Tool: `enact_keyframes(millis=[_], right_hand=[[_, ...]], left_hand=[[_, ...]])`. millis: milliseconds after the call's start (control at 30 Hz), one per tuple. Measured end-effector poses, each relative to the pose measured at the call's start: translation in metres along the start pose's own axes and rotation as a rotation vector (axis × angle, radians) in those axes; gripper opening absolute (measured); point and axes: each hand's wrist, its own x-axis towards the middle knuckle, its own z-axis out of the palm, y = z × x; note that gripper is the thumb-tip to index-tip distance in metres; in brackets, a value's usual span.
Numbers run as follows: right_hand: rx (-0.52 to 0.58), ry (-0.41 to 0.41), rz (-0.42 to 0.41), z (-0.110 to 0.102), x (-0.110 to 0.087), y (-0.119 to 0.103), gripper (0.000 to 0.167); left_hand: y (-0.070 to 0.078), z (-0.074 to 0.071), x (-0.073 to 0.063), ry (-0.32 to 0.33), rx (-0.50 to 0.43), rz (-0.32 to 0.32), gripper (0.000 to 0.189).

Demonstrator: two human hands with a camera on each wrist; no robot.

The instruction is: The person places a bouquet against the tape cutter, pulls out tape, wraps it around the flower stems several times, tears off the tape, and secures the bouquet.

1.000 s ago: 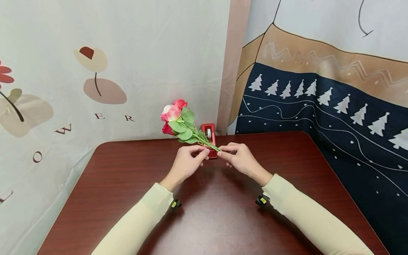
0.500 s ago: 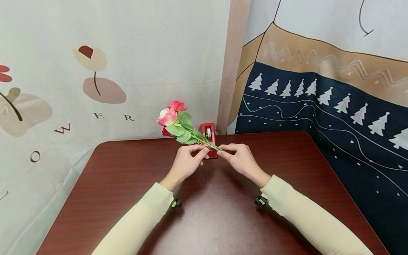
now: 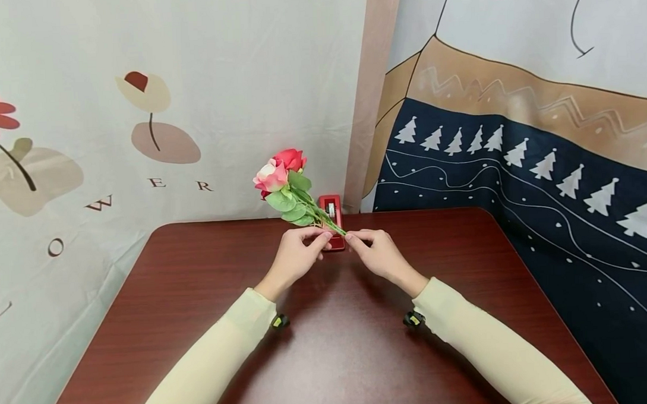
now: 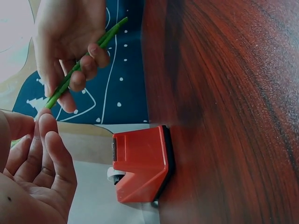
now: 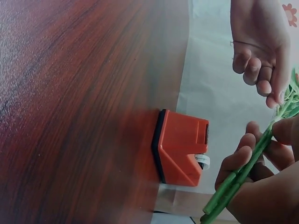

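Holding slender green stems (image 3: 332, 225) of fabric roses (image 3: 279, 171) above glossy wood-grain surface (image 3: 198, 278).
Right hand (image 3: 381, 253) grip pinches stems; left hand (image 3: 295, 256) fingertips touch them, fingers relaxed, beside boxy red tape dispenser (image 3: 332, 216).

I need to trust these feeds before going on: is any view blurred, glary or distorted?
Head view: sharp and evenly lit, wide-angle bending at the edges, soft sheen on the table. Left wrist view: left hand close and soft, tape dispenser clear. Right wrist view: flower stems and right hand near the lens, slightly blurred; the background is washed out.
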Motion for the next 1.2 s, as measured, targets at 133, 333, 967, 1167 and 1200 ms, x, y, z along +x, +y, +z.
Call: enact_keyframes(millis=[133, 333, 967, 1167, 1200], right_hand=[[0.039, -0.013, 0.009, -0.0001, 0.0004, 0.0003, 0.029], [0.09, -0.034, 0.047, 0.0, 0.0001, 0.0007, 0.029], [0.097, -0.075, 0.086, 0.0044, -0.0005, -0.0002, 0.02], [0.134, -0.106, 0.097, 0.0071, 0.0, 0.0001, 0.018], [0.136, -0.106, 0.094, 0.0074, 0.0002, 0.0002, 0.017]], left_hand=[[-0.001, 0.0006, 0.0003, 0.01, -0.009, -0.003, 0.028], [-0.0017, 0.0014, 0.0009, 0.012, -0.02, -0.011, 0.026], [-0.0013, 0.0023, 0.0031, 0.016, -0.01, -0.101, 0.025], [-0.0027, 0.0012, 0.0039, 0.014, -0.023, -0.106, 0.026], [-0.0029, 0.0012, 0.0038, 0.015, -0.025, -0.103, 0.026]])
